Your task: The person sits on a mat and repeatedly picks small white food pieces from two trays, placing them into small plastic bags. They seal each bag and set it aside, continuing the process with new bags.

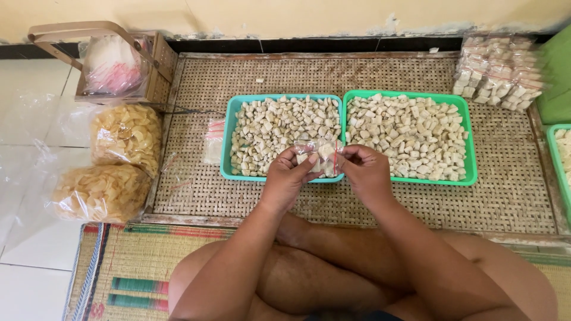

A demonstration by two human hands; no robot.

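My left hand [286,178] and my right hand [364,171] together pinch a small clear plastic bag [321,152] with a red seal strip, holding pale snack pieces inside. The bag hangs over the front edge of a teal tray [226,148] filled with small beige snack chunks. Right beside it stands a green tray [470,154] with the same chunks. Both hands are closed on the bag's top edge.
Sealed small packs [498,72] are stacked at the back right of the woven mat [196,190]. Empty clear bags [213,141] lie left of the teal tray. Two big bags of yellow chips [126,135] and a wooden basket [156,65] sit on the left. Another green tray [559,160] pokes in at right.
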